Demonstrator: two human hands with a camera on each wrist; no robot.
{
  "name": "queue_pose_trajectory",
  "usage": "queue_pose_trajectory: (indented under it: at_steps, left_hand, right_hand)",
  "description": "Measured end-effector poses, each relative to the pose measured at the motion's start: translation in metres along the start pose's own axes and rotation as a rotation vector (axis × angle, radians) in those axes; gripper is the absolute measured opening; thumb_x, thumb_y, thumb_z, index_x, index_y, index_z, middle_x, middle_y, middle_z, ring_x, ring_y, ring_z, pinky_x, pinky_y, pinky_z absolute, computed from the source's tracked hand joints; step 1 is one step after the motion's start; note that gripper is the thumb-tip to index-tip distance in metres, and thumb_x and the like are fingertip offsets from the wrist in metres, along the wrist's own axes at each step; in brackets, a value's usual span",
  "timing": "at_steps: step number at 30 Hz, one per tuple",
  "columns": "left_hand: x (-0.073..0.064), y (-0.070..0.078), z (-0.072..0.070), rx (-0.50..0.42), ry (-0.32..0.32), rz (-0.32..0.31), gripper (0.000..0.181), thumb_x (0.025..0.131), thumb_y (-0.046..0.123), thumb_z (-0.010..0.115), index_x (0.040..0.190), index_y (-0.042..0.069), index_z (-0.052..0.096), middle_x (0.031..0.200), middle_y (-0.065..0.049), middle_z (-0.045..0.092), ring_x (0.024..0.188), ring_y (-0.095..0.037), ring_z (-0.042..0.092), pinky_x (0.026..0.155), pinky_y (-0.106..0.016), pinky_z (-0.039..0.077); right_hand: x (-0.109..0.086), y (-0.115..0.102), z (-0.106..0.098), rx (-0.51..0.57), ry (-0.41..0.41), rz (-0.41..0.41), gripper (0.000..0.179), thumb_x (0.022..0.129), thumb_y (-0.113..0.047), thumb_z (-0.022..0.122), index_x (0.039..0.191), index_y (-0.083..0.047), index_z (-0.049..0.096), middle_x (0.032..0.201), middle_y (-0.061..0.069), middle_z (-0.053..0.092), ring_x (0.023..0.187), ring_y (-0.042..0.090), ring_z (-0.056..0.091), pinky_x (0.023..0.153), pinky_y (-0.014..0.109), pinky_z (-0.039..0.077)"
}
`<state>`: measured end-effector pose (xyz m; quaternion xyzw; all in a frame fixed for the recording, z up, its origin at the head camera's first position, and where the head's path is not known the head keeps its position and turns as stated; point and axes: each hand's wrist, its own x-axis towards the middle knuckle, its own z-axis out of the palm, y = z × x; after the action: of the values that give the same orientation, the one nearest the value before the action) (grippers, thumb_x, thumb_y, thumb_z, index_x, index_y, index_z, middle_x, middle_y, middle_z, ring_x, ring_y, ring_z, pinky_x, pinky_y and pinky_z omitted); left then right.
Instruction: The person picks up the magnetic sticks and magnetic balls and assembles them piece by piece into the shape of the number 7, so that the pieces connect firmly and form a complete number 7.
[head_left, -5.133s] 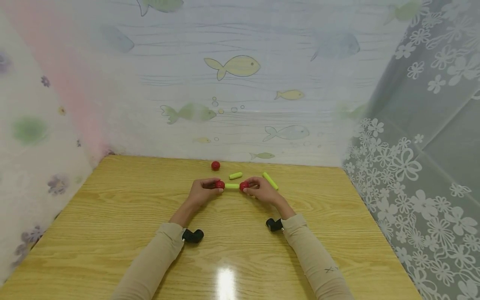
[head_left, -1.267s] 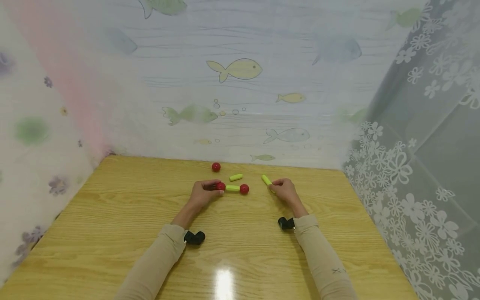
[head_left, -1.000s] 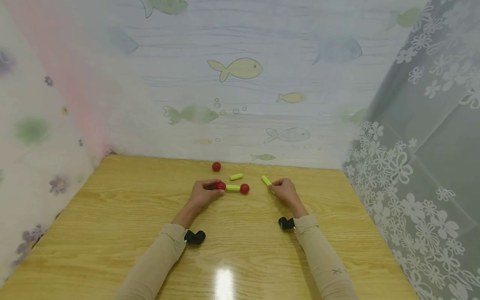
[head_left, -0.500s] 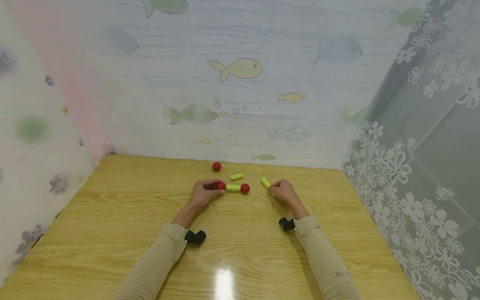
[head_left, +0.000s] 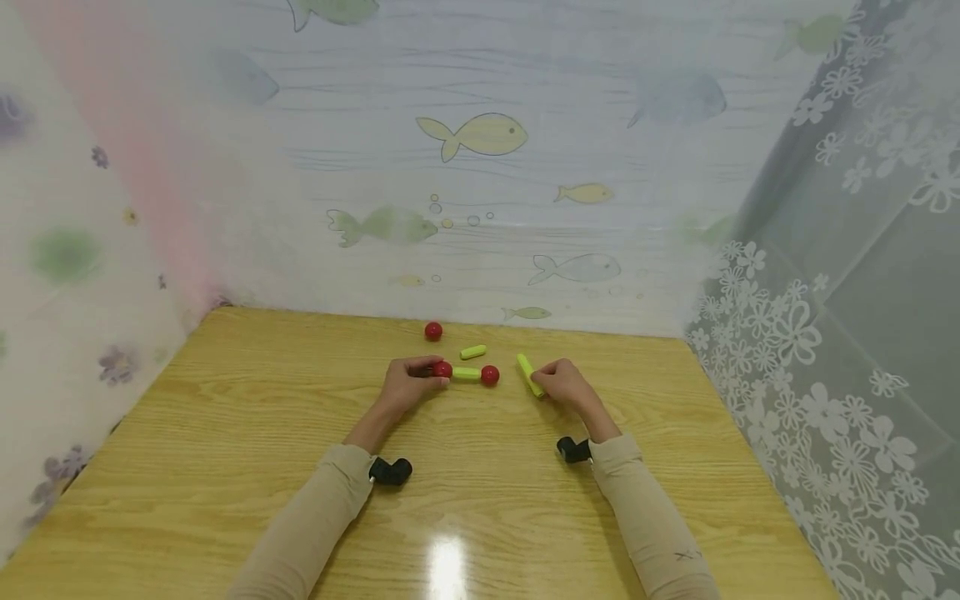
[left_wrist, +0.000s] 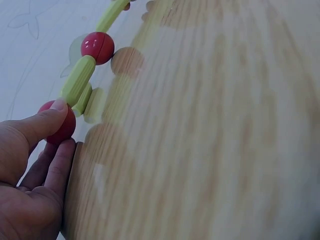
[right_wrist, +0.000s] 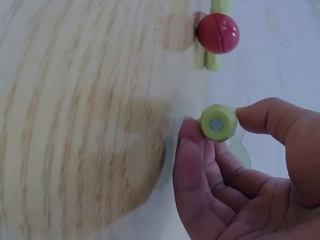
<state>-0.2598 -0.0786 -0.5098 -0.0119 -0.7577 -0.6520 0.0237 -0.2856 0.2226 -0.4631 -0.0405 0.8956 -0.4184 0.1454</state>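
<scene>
My left hand (head_left: 407, 386) pinches a red ball (left_wrist: 62, 125) between thumb and fingers. That ball touches the end of a short yellow-green rod (head_left: 467, 374), whose other end touches a second red ball (head_left: 490, 376). To the right, my right hand (head_left: 567, 386) pinches a longer yellow-green rod (head_left: 527, 372) near its near end, apart from the balls. In the right wrist view a round grey disc (right_wrist: 216, 124) shows in this rod's end face. Whether the held rod rests on the table I cannot tell.
Behind the joined pieces lie a loose short yellow-green rod (head_left: 473, 352) and a third red ball (head_left: 433, 332), near the far edge of the wooden table (head_left: 480, 467). A fish-printed curtain (head_left: 480, 208) hangs behind the table. Each wrist bears a black camera (head_left: 391, 472).
Since the oldest frame my right hand has let go of the right red ball and taken the long rod. Lately that rod has moved slightly left and nearer. My left hand stays put.
</scene>
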Motion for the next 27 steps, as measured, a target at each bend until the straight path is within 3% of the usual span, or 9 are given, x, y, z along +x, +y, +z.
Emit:
queue_pose_trajectory:
  at_steps: [7, 12, 21, 27]
  left_hand:
    - [0.0005, -0.001, 0.0001, 0.005, -0.002, 0.003, 0.044, 0.084, 0.002, 0.082, 0.126, 0.0, 0.071, 0.12, -0.02, 0.072, 0.114, -0.032, 0.067, 0.086, -0.024, 0.055]
    - [0.0005, -0.001, 0.0003, 0.012, 0.0, -0.001, 0.043, 0.084, 0.003, 0.082, 0.126, 0.0, 0.071, 0.12, -0.02, 0.072, 0.114, -0.032, 0.067, 0.087, -0.025, 0.055]
    - [-0.0014, 0.002, 0.0005, 0.012, 0.003, -0.008, 0.043, 0.084, 0.003, 0.083, 0.126, 0.001, 0.072, 0.12, -0.02, 0.072, 0.114, -0.031, 0.067, 0.087, -0.024, 0.054]
    - [0.001, 0.0004, 0.0001, 0.007, 0.003, -0.007, 0.043, 0.084, 0.003, 0.083, 0.125, 0.001, 0.072, 0.119, -0.019, 0.072, 0.113, -0.031, 0.067, 0.086, -0.023, 0.054]
  right_hand:
    - [-0.0008, -0.0014, 0.0009, 0.154, -0.123, 0.0, 0.037, 0.103, -0.011, 0.054, 0.126, 0.016, 0.061, 0.104, 0.016, 0.065, 0.088, 0.017, 0.064, 0.08, 0.03, 0.06]
    - [0.0004, 0.0008, 0.0017, 0.249, -0.207, -0.005, 0.038, 0.103, -0.01, 0.051, 0.128, 0.018, 0.057, 0.103, 0.014, 0.065, 0.09, 0.016, 0.066, 0.081, 0.03, 0.06]
    - [-0.0003, 0.0017, -0.0001, 0.329, -0.313, -0.009, 0.045, 0.105, -0.012, 0.048, 0.138, 0.019, 0.049, 0.11, 0.019, 0.065, 0.093, 0.018, 0.069, 0.084, 0.03, 0.06]
    - [0.0026, 0.0036, 0.0021, 0.358, -0.328, -0.001, 0.046, 0.105, -0.012, 0.047, 0.14, 0.017, 0.047, 0.113, 0.018, 0.065, 0.094, 0.017, 0.069, 0.082, 0.027, 0.06]
